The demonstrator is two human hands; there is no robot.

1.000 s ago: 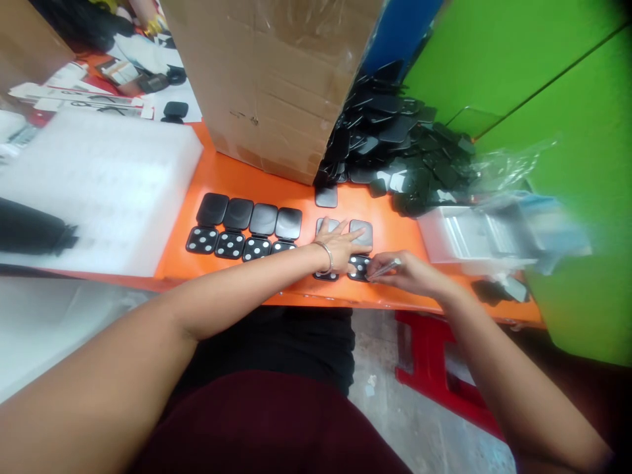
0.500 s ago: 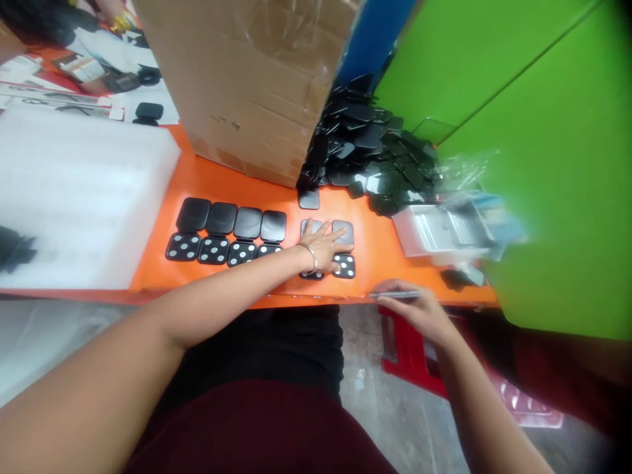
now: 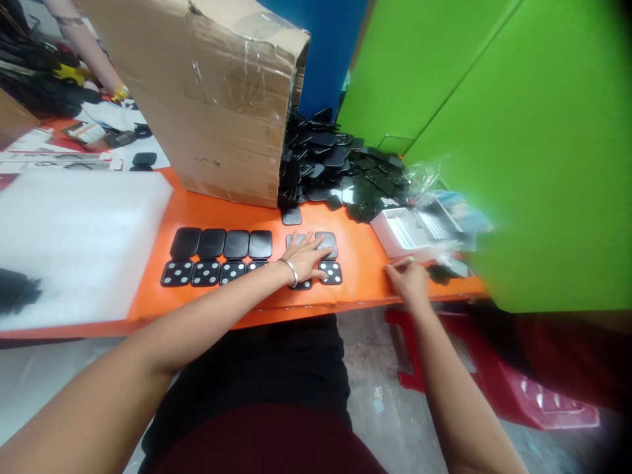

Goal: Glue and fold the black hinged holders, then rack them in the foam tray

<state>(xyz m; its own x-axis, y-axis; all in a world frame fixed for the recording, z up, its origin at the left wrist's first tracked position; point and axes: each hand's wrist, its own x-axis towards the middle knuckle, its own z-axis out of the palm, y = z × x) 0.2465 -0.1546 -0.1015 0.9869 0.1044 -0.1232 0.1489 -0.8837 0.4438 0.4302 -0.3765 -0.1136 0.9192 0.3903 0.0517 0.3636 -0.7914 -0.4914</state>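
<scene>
My left hand [image 3: 307, 253] lies flat with spread fingers on two open black square cases [image 3: 328, 258] at the middle of the orange table [image 3: 360, 263]. A silver bangle sits on that wrist. To their left stands a row of several open black cases [image 3: 217, 258] with white dots in their lower halves. My right hand [image 3: 407, 278] rests on the table to the right, pinching a thin metal tool [image 3: 401, 262] beside a white tray [image 3: 405, 232].
A big cardboard box [image 3: 217, 99] stands at the back, with a heap of black cases [image 3: 340, 164] to its right. White foam sheet [image 3: 74, 237] covers the left. Green wall [image 3: 518, 145] on the right, red stool [image 3: 494, 382] below. Another person's arm [image 3: 86, 46] shows far left.
My right hand left the case beside my left hand, swung off the table edge, and now rests further right near the white tray. The left hand stayed put.
</scene>
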